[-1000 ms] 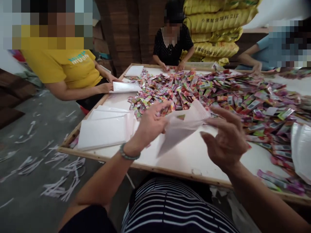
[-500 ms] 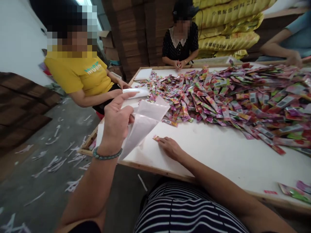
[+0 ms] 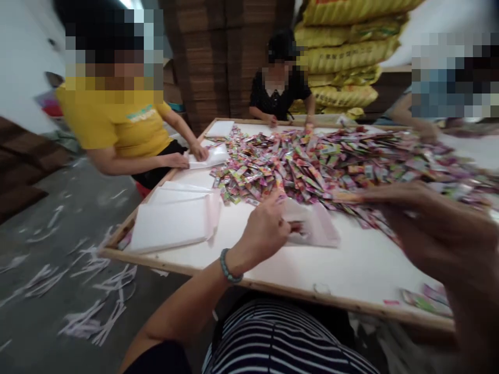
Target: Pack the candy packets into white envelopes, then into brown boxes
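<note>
My left hand (image 3: 263,223), with a beaded bracelet on its wrist, is closed on a translucent plastic bag (image 3: 322,223) above the table's near part. The bag spreads out to the right of my fingers, its mouth partly apart. My right hand (image 3: 432,218) is raised on the right, close to the camera and blurred. At its fingertips shows an orange-yellow sachet (image 3: 345,197), which it seems to pinch. Behind both hands lies a big heap of colourful sachets (image 3: 280,161).
Stacked white plastic bags (image 3: 171,223) lie at the table's left corner, inside its wooden rim (image 3: 156,262). A person in yellow (image 3: 125,124) handles a white bag at left; others sit at the far side and right. A few sachets (image 3: 424,298) lie near the front right.
My left hand has moved right and down with the plastic bag, uncovering the bag stack. My right hand has risen from the tabletop and moved right. The view has shifted slightly.
</note>
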Available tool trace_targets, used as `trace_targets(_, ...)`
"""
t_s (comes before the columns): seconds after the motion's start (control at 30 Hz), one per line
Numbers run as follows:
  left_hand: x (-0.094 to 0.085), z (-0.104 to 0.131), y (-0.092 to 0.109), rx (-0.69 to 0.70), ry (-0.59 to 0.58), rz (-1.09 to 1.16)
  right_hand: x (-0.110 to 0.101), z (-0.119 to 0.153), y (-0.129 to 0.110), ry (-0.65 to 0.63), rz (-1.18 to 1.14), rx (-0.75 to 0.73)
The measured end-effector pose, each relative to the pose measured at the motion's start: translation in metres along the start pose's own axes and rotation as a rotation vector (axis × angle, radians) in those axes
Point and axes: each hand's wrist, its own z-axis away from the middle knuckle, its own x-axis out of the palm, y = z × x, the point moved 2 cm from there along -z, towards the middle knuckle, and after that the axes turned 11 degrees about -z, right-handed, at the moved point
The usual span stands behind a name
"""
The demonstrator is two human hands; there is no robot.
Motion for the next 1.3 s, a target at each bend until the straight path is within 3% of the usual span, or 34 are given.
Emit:
trace_targets(0.07, 0.003, -0.007, 0.007, 0.014, 0.000, 0.026, 0.001, -0.030, -0.021, -0.228, 0.122, -0.198)
trace_targets(0.1, 0.005, -0.010, 0.010, 0.019, 0.005, 0.056, 0.010, -0.040, -0.023, -0.350, 0.186, -0.211)
trace_targets(0.17, 0.008, -0.014, 0.014, 0.021, 0.028, 0.146, 0.033, -0.053, -0.013, -0.600, 0.242, -0.148)
trace_targets(0.23, 0.009, -0.016, 0.013, -0.014, 0.073, 0.260, 0.050, -0.057, -0.001, -0.691, 0.215, -0.078)
trace_targets(0.3, 0.009, -0.018, 0.009, -0.110, 0.126, 0.395, 0.050, -0.056, 0.004, -0.521, 0.152, -0.071)
trace_targets(0.37, 0.007, -0.020, 0.003, -0.244, 0.175, 0.559, 0.037, -0.047, 0.002, -0.156, 0.087, -0.014)
trace_targets(0.43, 0.006, -0.021, 0.000, -0.362, 0.231, 0.724, 0.032, -0.026, -0.001, 0.138, 0.014, 0.142)
trace_targets(0.47, 0.007, -0.022, 0.001, -0.400, 0.261, 0.796, 0.038, -0.012, -0.001, 0.203, -0.022, 0.238)
trace_targets(0.57, 0.018, -0.018, 0.015, -0.428, 0.323, 0.937, 0.088, 0.031, 0.006, 0.202, -0.143, 0.479)
trace_targets(0.67, 0.034, -0.006, 0.029, -0.366, 0.274, 0.939, 0.144, 0.058, 0.027, 0.319, -0.296, 0.673)
trace_targets(0.73, 0.040, 0.003, 0.022, -0.301, 0.226, 0.858, 0.160, 0.063, 0.047, 0.399, -0.410, 0.801)
trace_targets(0.87, 0.034, 0.010, -0.036, -0.248, 0.465, 0.470, 0.141, 0.060, 0.076, 0.421, -0.633, 0.924)
trace_targets(0.9, 0.033, 0.007, -0.052, -0.250, 0.445, 0.433, 0.132, 0.057, 0.078, 0.410, -0.699, 0.925)
trace_targets(0.97, 0.034, -0.004, -0.071, -0.229, 0.211, 0.539, 0.116, 0.050, 0.078, 0.382, -0.832, 0.907)
trace_targets(1.03, 0.035, -0.014, -0.073, -0.198, -0.053, 0.722, 0.100, 0.042, 0.074, 0.370, -0.905, 0.874)
trace_targets(1.07, 0.034, -0.017, -0.069, -0.184, -0.120, 0.784, 0.093, 0.038, 0.073, 0.369, -0.915, 0.850)
trace_targets(1.17, 0.034, -0.019, -0.055, -0.151, -0.125, 0.791, 0.075, 0.034, 0.071, 0.328, -0.910, 0.767)
trace_targets(1.3, 0.063, -0.011, -0.052, -0.104, -0.220, 0.711, 0.076, 0.051, 0.074, 0.202, -0.923, 0.812)
